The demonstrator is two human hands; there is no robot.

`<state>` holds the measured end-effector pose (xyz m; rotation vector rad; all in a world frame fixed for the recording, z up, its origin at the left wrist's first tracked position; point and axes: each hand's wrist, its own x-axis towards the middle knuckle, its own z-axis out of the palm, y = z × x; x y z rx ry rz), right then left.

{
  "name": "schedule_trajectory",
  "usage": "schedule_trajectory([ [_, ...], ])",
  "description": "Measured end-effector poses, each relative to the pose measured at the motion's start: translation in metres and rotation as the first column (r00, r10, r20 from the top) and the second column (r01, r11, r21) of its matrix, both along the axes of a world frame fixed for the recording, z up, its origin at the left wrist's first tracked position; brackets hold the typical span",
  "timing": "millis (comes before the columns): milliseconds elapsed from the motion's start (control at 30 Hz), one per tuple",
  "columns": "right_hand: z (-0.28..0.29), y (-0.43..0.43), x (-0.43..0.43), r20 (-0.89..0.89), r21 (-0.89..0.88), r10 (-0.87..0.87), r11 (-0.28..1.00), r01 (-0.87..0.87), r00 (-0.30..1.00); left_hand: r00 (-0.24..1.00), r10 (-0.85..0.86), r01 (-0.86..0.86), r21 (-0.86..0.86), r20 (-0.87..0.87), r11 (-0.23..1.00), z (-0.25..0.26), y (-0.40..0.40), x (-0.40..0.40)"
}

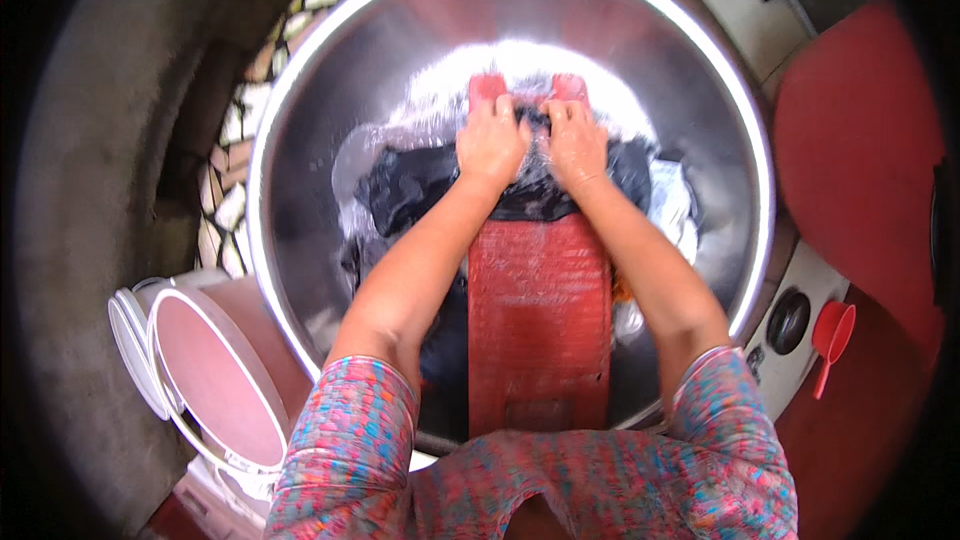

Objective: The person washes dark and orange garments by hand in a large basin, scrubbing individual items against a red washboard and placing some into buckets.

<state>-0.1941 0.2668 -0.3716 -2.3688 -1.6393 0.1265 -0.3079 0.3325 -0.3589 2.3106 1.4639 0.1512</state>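
Observation:
A red washboard [538, 315] lies inside a large round metal basin [315, 82], its two-pronged end farthest from me. Dark wet cloth [420, 180] is draped across its upper part. My left hand [491, 141] and my right hand [576, 142] are side by side near the prongs, fingers curled on a bunched bit of the cloth between them. Soapy water surrounds the cloth. White cloth [673, 202] lies to the right of the board, and more dark cloth [442, 337] lies at its lower left.
Left of the basin, a pink bucket [217, 375] with a white rim stands beside another white-rimmed container. At the right are a red dipper [831, 331], a black round object [788, 320] and a large red surface [855, 142]. Stone paving [232, 206] shows behind the basin's left rim.

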Motion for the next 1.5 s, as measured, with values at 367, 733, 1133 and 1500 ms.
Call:
schedule_trajectory([
  [367,0.059,-0.173,-0.042,-0.092,0.179,0.485,0.867,-0.464,0.87,0.805,-0.523,0.458,0.265,0.281,0.848,0.031,-0.147,-0.13],
  [733,0.052,-0.135,-0.03,-0.173,0.157,0.403,0.912,-0.378,0.899,0.849,-0.457,0.412,0.21,0.264,0.887,0.035,-0.111,-0.11],
  [1133,0.04,-0.128,-0.017,-0.283,0.145,0.352,0.935,-0.323,0.892,0.886,-0.41,0.373,0.191,0.219,0.908,0.031,-0.091,-0.085],
  [1500,0.022,-0.097,-0.013,-0.176,0.136,0.286,0.955,-0.264,0.942,0.899,-0.398,0.394,0.06,0.185,0.917,0.03,-0.077,-0.078],
])
